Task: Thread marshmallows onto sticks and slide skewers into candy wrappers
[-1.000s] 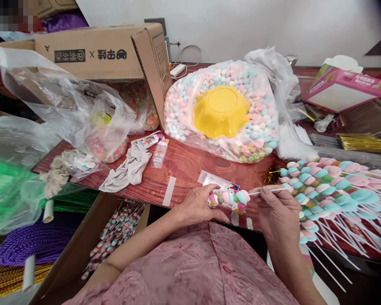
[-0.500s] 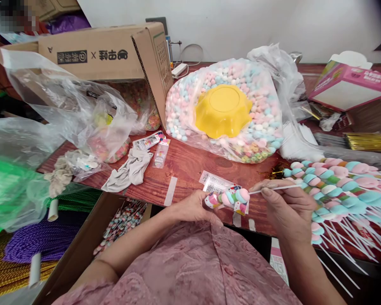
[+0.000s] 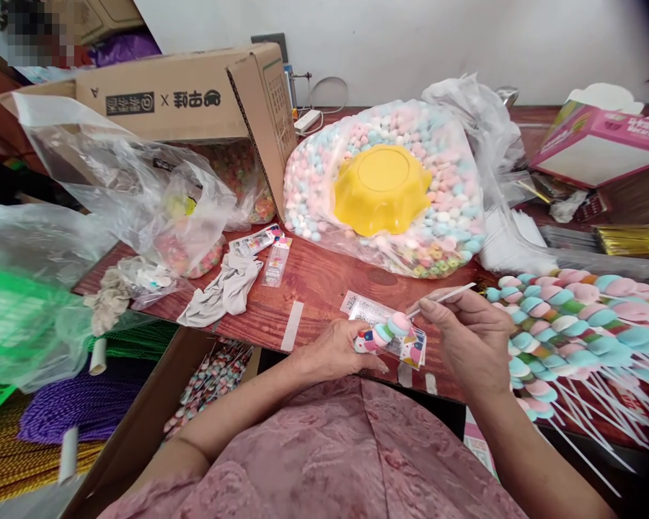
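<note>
My left hand (image 3: 340, 352), at the table's front edge, is closed around a small printed plastic bag (image 3: 365, 342). A marshmallow skewer (image 3: 392, 329) in pink, blue and green has its lower end in that bag, while its pink end sticks out. My right hand (image 3: 468, 335) pinches the skewer's white stick, which slants up to the right. More printed bags (image 3: 412, 350) lie flat on the table just behind and beside my left hand. To the right of my right hand is a pile of marshmallow skewers (image 3: 567, 324) with white sticks.
A yellow bowl (image 3: 381, 189) rests upside down on a large bag of marshmallows (image 3: 443, 180). On the left are a cardboard box (image 3: 178, 94), a clear candy bag (image 3: 195, 252) and a grey cloth (image 3: 224, 292). Below the table edge stands an open carton (image 3: 140, 404) of skewers.
My right hand has moved left with the stick, now tilted more steeply. Less of the marshmallows shows outside the bag in my left hand. The view has shifted slightly.
</note>
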Demonstrator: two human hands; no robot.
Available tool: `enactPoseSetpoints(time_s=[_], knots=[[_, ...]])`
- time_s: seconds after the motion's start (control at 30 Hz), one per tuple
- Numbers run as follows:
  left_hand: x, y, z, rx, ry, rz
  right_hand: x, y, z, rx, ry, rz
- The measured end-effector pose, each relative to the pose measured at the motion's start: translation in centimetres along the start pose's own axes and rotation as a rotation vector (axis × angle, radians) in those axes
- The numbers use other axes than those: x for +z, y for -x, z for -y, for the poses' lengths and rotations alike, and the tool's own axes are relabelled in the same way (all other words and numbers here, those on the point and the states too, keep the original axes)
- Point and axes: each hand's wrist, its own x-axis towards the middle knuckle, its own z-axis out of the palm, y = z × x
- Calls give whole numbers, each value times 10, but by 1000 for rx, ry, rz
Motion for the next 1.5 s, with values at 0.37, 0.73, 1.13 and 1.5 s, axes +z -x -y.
enactPoseSetpoints(time_s=[0.37, 0.73, 1.13, 1.5], knots=[[8, -5, 1, -77, 453, 84, 9, -8, 11, -34, 55, 249], [9, -8, 7, -70, 474, 66, 17, 13, -9, -129, 238, 232], [8, -4, -2, -60, 407, 63, -8, 8, 2, -168, 172, 325], [10, -2, 0, -99, 382, 43, 2, 0, -1, -74, 193, 464]])
